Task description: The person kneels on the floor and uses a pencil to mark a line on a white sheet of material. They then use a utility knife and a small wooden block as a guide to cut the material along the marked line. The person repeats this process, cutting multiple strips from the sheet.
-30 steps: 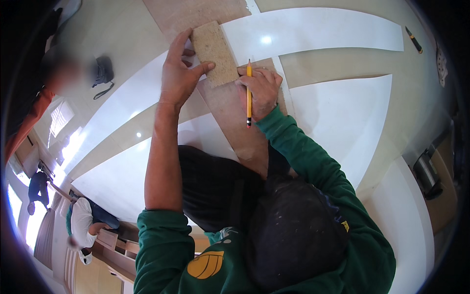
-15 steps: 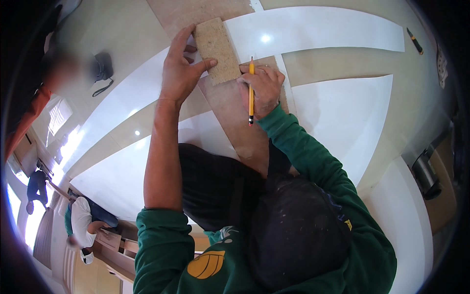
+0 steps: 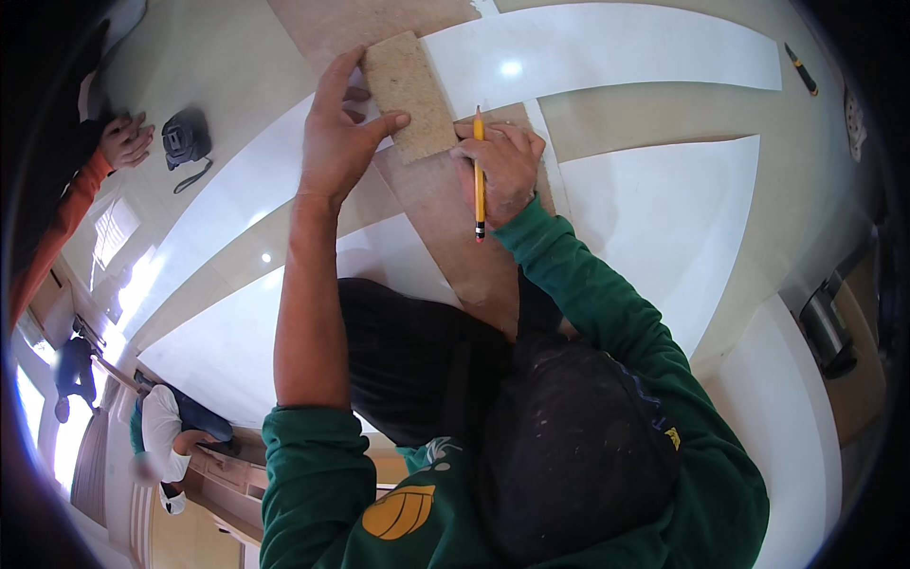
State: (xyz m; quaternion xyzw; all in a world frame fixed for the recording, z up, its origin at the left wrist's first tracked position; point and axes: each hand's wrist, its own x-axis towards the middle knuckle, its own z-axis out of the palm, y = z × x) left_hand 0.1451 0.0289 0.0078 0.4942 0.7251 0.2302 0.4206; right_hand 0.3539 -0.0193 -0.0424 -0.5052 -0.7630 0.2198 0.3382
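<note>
A rectangular piece of particle board lies across the joint between a brown sheet and a curved white strip. My left hand grips its left edge, thumb on the top face and fingers round the far corner. At the board's lower right edge is my right hand, its fingers curled and the fingertips at the edge. A yellow pencil is held in that hand, point away from me and eraser toward me. Whatever lies under the right fingertips is too small to make out.
Large white curved pieces spread over the beige floor. A utility knife lies at the far right, a tape measure at the left. Beside it is another person's hand; another person is at the lower left.
Both my hands, the board and the pencil have shifted slightly left in the picture, along with the floor pieces. The other person's hand, blurred before, now shows clearly near the tape measure.
</note>
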